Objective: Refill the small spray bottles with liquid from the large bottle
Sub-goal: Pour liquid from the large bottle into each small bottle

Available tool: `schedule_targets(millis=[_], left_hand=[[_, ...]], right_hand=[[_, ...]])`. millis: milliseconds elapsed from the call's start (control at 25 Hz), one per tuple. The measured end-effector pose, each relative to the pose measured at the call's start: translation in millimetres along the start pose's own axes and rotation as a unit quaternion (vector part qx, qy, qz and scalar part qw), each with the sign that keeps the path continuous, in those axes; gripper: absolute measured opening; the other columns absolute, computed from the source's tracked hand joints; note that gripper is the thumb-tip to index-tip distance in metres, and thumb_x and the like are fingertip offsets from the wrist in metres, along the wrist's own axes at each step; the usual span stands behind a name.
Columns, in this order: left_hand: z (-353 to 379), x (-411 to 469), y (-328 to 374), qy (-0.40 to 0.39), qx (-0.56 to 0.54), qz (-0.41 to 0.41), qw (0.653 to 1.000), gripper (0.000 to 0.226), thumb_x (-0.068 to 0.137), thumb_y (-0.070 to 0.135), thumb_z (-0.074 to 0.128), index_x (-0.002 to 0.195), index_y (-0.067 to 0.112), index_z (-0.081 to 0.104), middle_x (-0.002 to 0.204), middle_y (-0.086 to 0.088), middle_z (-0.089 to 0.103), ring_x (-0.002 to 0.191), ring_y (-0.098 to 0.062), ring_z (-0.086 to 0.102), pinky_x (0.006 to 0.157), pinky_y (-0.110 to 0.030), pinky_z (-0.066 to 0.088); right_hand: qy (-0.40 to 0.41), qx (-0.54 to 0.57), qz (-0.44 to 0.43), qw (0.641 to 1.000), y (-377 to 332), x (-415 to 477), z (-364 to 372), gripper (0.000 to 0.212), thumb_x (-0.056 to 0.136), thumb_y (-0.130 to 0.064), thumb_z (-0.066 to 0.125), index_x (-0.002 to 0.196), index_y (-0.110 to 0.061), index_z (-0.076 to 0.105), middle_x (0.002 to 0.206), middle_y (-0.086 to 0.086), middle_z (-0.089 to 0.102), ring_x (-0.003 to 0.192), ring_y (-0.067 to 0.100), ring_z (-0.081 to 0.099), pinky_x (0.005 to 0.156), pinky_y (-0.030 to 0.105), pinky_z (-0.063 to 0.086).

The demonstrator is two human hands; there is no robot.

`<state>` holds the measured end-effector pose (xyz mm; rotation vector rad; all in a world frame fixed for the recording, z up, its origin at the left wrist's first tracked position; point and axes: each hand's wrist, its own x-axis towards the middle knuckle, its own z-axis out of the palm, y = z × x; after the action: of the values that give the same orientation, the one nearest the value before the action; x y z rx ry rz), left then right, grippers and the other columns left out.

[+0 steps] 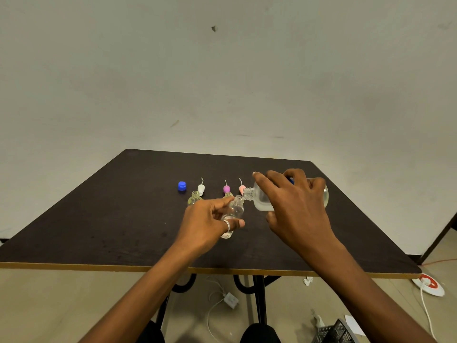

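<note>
One blue cap (181, 186) lies farthest left on the dark table (99, 219), well apart from both hands. Just right of it stands a white spray head (201, 188) with its thin dip tube pointing up. In front of that is an open small bottle (194, 197) of clear plastic with a yellowish tint inside; how full it is I cannot tell. Next comes a purple spray head (226, 188), tube up. A second open bottle (228, 194) stands just in front of it, mostly hidden behind fingers.

The left hand (210, 224) grips a third small bottle (235, 209), with the ringed thumb and the fingers curled round its clear body. This bottle is tilted, its open mouth up and to the right. Whether its base touches the table I cannot tell. Something pale shows at its low end, perhaps a little liquid. A pink spray head (242, 188) stands just behind its neck.

The large bottle (261, 201), also clear, is tipped nearly onto its side, and its threaded neck points left to meet the small bottle's mouth. The right hand (296, 209) wraps over it from above with fingers curled round the body. The hand hides most of the bottle, so its liquid level cannot be read.

The table top is dark brown with a light edge strip, on black metal legs. Behind it rises a pale grey-green wall (222, 82) with a few marks. On the beige floor (49, 305) under the table lies a white plug adapter (230, 300) with its cable. Farther right are a red-and-white disc (429, 284) and a black crate (333, 334).
</note>
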<state>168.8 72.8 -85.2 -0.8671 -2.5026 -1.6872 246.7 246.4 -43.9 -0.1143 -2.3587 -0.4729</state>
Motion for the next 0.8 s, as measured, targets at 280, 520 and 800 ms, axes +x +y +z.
schedule_targets(millis=[280,520,800], left_hand=[[-0.4,-1.5,1.9,0.0,-0.019,0.003,1.0,0.06,0.072,0.021,0.086,0.127,0.025,0.063,0.099,0.019,0.073,0.091,0.013,0.065,0.082,-0.007,0.049],[-0.5,-2.6,3.1,-0.001,-0.021,0.005,1.0,0.058,0.072,0.02,0.085,0.126,0.026,0.064,0.091,0.027,0.07,0.088,0.017,0.063,0.075,0.0,0.045],[-0.2,-1.8,2.4,0.002,-0.017,0.005,1.0,0.06,0.071,0.023,0.086,0.126,0.026,0.064,0.102,0.02,0.073,0.091,0.015,0.064,0.082,-0.005,0.047]], right_hand=[[-0.003,0.002,0.002,1.0,0.3,0.1,0.1,0.087,0.054,-0.021,0.087,0.133,-0.026,0.052,0.125,0.002,0.063,0.11,0.034,0.056,0.076,0.049,0.041],[-0.003,0.004,0.003,1.0,-0.1,0.0,0.4,0.087,0.054,-0.021,0.087,0.133,-0.026,0.052,0.125,0.003,0.063,0.11,0.034,0.056,0.076,0.049,0.041],[-0.001,-0.002,0.002,1.0,-0.2,0.2,-0.1,0.086,0.055,-0.022,0.087,0.133,-0.026,0.052,0.125,0.002,0.063,0.109,0.033,0.056,0.076,0.048,0.041]])
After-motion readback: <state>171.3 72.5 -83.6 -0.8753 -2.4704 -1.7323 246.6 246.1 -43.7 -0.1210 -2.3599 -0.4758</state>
